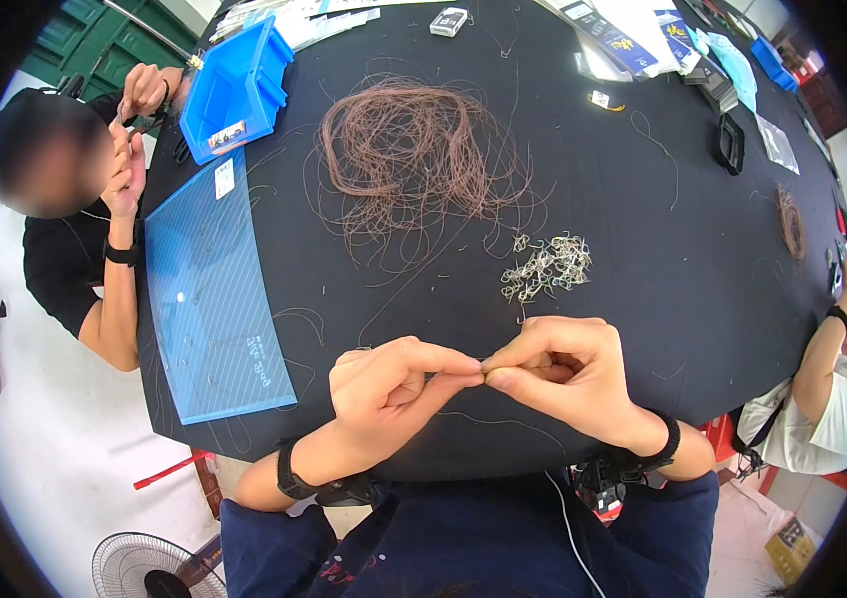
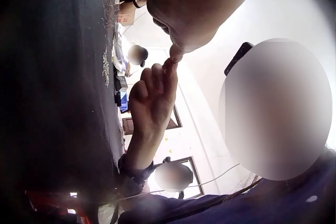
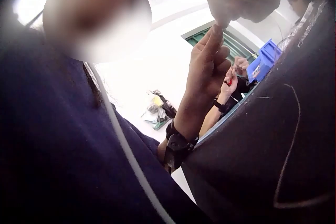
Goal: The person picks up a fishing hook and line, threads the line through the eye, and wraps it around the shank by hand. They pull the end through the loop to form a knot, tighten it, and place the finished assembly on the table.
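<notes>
Thumb and forefinger of my left hand (image 1: 381, 391) pinch at a tiny thing in the head view, above the table's near side. My right hand (image 1: 575, 379) pinches at the same spot, its fingertips meeting the left ones. The tiny thing is almost wholly covered by the fingertips, and I cannot tell its kind. A thin strand (image 1: 506, 420) curves across the cloth below the hands. Just beyond my right hand lies a heap of small metal hooks (image 1: 546, 267). Farther off spreads a tangled bundle of thin brown line (image 1: 399, 149).
A blue translucent sheet (image 1: 209, 299) lies left on the dark-clothed table, with a blue bin (image 1: 237, 95) behind it. Another person (image 1: 95, 229) works at the left; a second person (image 1: 832, 389) sits right. Packets (image 1: 623, 40) and a small brown coil (image 1: 790, 224) lie farther out.
</notes>
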`<action>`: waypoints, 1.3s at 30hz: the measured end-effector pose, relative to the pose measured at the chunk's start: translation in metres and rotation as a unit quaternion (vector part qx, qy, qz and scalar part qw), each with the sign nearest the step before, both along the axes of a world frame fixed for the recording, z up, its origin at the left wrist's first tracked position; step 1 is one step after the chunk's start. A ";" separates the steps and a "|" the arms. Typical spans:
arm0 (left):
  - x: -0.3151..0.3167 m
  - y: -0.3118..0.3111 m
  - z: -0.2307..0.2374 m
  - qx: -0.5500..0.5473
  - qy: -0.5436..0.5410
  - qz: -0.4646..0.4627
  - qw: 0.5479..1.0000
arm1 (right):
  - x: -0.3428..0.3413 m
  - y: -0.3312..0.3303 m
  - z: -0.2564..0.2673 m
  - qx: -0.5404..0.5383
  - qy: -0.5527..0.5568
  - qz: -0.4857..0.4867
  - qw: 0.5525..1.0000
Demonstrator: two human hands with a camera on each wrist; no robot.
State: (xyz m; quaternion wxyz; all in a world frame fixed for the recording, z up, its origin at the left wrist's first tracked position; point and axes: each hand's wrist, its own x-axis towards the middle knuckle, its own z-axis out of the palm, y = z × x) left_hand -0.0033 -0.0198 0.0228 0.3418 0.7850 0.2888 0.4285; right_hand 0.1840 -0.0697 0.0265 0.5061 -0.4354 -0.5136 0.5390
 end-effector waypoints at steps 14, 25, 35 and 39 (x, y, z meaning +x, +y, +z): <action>0.002 -0.001 -0.001 -0.012 -0.004 0.006 1.000 | -0.001 0.000 -0.002 0.012 -0.010 -0.012 1.000; 0.000 -0.002 -0.002 -0.024 0.005 0.021 0.999 | -0.001 0.001 -0.003 0.045 -0.058 -0.033 0.997; 0.001 -0.003 -0.002 -0.042 -0.009 0.020 0.999 | -0.002 0.000 -0.006 0.016 -0.045 -0.060 0.997; 0.001 -0.003 -0.003 -0.042 -0.003 0.023 0.999 | -0.002 0.000 -0.008 0.029 -0.060 -0.066 0.996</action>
